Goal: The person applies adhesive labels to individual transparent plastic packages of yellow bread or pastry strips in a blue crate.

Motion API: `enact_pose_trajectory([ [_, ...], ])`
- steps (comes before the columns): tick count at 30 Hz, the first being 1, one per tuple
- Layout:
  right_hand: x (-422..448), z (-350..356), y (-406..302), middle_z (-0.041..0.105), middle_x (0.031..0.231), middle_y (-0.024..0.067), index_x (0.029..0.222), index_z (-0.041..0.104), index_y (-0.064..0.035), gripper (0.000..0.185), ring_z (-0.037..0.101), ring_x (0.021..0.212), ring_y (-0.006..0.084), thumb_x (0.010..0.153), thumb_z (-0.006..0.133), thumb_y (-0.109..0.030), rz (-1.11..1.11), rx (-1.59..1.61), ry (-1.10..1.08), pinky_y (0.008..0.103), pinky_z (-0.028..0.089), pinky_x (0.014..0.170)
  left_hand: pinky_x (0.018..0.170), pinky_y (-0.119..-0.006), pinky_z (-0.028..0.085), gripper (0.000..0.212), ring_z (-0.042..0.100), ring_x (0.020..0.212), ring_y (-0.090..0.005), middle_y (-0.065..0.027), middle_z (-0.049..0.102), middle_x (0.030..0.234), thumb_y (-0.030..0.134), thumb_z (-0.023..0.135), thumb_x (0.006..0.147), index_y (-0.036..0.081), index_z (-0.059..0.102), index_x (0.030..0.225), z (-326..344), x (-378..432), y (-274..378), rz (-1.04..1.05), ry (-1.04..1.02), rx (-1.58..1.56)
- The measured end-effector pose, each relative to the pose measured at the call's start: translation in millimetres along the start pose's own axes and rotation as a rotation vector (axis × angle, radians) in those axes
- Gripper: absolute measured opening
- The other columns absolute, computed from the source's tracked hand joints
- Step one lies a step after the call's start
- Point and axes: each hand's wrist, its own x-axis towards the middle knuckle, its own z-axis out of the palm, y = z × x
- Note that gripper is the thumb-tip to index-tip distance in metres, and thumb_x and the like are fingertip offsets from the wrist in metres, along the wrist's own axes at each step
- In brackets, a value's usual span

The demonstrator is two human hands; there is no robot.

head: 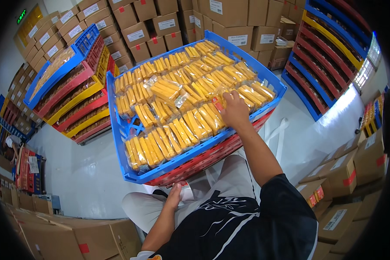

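A blue plastic crate [116,143] in front of me holds rows of clear-wrapped packets of yellow sticks [169,138]. My right hand [235,110] reaches over its near right side, fingers curled down on the packets. Beside its thumb, a red label [217,104] lies against a packet; whether the fingers grip the packet is hidden. Low by the crate's near edge, my left hand [174,195] holds what looks like a white roll [187,193] with a bit of red on it. One loose packet [165,88] lies askew on top of the others.
Beneath the blue crate is a red crate [195,162]. Stacked crates [81,87] stand at left, more crates [325,58] at right. Cardboard boxes [165,24] line the back; others [341,169] rise close at my right and lower left [52,240]. White strips [281,130] lie on the floor.
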Motion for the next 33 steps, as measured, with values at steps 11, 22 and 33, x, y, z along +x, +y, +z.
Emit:
enact_pose_trajectory([
  [11,7,27,21,0.046,0.12,0.0204,0.118,0.05,-0.012,0.048,0.056,0.094,0.0402,0.073,0.066,-0.021,-0.152,0.157,0.073,0.0451,0.049,0.079,0.09,-0.03,0.035,0.048,0.044,0.104,-0.0158,-0.0055,0.049,0.112,0.047,0.037,0.095,0.006,0.053,0.114,-2,10,-10,0.039,-0.027,0.032],
  [22,15,13,0,0.037,0.135,0.0208,0.131,0.042,-0.0125,0.055,0.049,0.112,0.04,0.084,0.054,-0.039,0.03,-0.024,-0.383,0.0467,0.043,0.091,0.08,-0.03,0.043,0.047,0.051,0.094,-0.0155,-0.0067,0.052,0.106,0.046,0.039,0.094,0.006,0.053,0.115,5,-4,10,-0.015,0.031,0.032],
  [33,-35,-14,10,0.04,0.136,0.0195,0.126,0.049,-0.0079,0.054,0.037,0.126,0.0337,0.084,0.054,-0.041,-0.27,-0.119,-0.407,0.0477,0.032,0.101,0.09,-0.032,0.038,0.048,0.048,0.103,-0.0185,-0.009,0.051,0.11,0.043,0.036,0.096,0.002,0.053,0.112,-14,14,-22,0.065,-0.013,0.101],
])
